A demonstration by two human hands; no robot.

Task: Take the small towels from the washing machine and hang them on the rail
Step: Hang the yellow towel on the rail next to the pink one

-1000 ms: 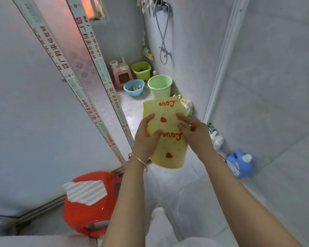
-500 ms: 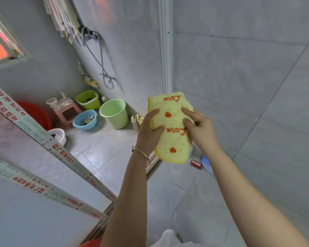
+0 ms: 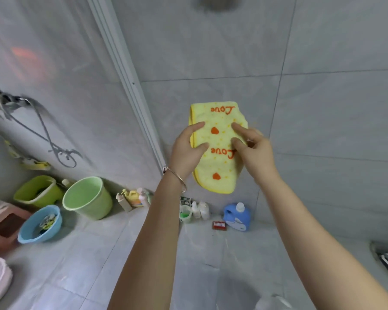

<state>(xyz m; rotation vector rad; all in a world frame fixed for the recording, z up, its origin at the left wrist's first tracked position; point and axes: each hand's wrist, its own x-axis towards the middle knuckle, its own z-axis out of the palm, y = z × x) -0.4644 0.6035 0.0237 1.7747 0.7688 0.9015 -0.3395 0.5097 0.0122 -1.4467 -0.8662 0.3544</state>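
- The left hand (image 3: 186, 151) and right hand (image 3: 253, 151) each pinch an edge of the yellow towel (image 3: 220, 139), raised at frame centre.
- No rail is in view; a slack grip could let it fall to the floor (image 3: 143, 253).

Yellow towel (image 3: 218, 151), orange hearts

yellow towel (image 3: 220, 164): "Love" twice, orange, upside down | red box (image 3: 219, 225): white lettering, seemingly unreadable
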